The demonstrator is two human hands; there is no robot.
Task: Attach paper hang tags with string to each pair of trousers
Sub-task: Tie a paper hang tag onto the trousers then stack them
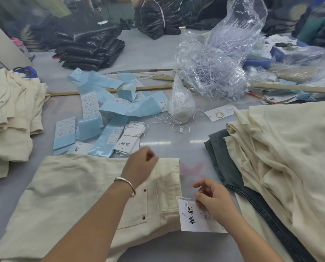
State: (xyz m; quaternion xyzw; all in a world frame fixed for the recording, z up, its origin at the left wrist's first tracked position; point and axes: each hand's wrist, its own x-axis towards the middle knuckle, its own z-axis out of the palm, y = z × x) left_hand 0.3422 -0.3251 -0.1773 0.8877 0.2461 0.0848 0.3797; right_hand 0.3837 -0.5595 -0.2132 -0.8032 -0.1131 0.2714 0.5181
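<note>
Head view: a pale grey glossy work table (158, 53) carries everything, its surface reflecting strip lights. Cream trousers (78, 195) lie flat at the near edge, waistband to the right. The left hand (141, 167), a bangle on its wrist, rests curled at the waistband's upper end; whether it pinches the cloth cannot be told. The right hand (214, 201) pinches the string at the top of a white hang tag (197, 218), which lies just beside the waistband, looped to it.

Beyond lie scattered blue label strips (108, 103), a banded bundle of hang tags (129, 140), a small bag of strings (180, 104) and a large clear bag of plastic pins (212, 72). Cream trousers are piled left (10, 114) and right (282, 157), the right pile over grey jeans (224, 159). Black bagged stacks (89, 48) sit farther back, where the room is dim and blurred
</note>
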